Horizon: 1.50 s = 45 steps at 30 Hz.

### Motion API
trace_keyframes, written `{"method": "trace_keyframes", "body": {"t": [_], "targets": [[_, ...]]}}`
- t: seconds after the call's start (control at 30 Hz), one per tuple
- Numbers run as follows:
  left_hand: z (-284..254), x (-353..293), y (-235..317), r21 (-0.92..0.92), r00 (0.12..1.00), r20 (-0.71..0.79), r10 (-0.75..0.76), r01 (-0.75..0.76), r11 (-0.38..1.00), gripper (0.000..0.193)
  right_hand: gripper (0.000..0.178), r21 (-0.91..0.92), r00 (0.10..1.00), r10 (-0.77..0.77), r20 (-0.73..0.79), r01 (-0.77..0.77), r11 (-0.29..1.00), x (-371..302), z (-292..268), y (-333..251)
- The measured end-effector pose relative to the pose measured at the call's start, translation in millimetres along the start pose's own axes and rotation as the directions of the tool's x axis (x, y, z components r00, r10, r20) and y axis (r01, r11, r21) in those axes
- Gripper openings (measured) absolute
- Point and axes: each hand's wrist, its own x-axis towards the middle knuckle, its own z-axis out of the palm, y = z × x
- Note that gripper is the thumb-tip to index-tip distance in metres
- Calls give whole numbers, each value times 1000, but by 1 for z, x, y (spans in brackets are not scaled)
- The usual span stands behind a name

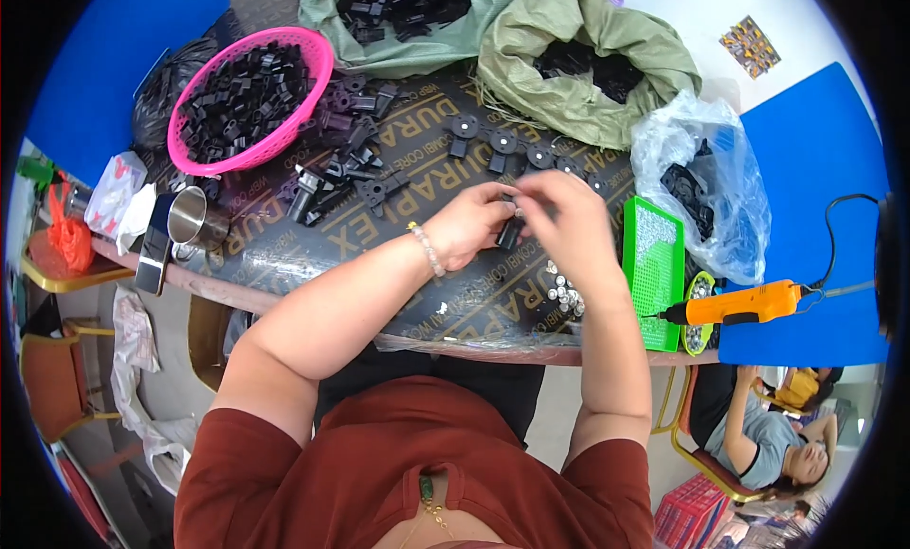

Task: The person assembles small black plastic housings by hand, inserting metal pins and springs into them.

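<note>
My left hand (466, 228) is closed round a black plastic part (509, 231), which points down between the fingers over the table. My right hand (571, 219) meets it from the right, its thumb and fingers pinched at the part's upper end. Whatever small thing that pinch may hold is hidden. Just beyond my hands stands a row of black plastic fittings (502, 143) with round tops and pale centres. Beside my right wrist lies a small heap of silvery metal pieces (566, 297).
Black parts fill a pink basket (322, 67) and two woven sacks (498, 65). Loose black pieces (355, 174) lie left. At right are a green tray (678, 255), an orange electric screwdriver (739, 307) and a clear bag (744, 189). A metal cup (187, 217) stands left.
</note>
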Motion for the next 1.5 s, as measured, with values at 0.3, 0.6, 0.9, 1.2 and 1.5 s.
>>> {"method": "trace_keyframes", "body": {"t": [0.3, 0.6, 0.9, 1.2, 1.5], "targets": [[-5, 3, -3, -29, 999, 27, -37, 38, 999, 29, 18, -242, 971, -203, 130, 229, 943, 161, 75, 1], [9, -3, 4, -153, 1000, -10, -2, 1, 988, 32, 25, -570, 914, 263, -308, -399, 718, 233, -41, 229], [2, -1, 5, -144, 996, -77, -49, 37, 989, 31, 85, -405, 869, 448, 210, -340, 849, 236, 2, 257], [-1, -6, 6, -143, 993, -120, 20, -37, 989, 31, 18, -263, 579, -42, -814, -303, 916, 129, -116, 195], [-3, -6, 8, -113, 991, -114, 75, -88, 990, 32, 102, -480, 445, 800, -402, -847, 230, -6, -144, 298]]}}
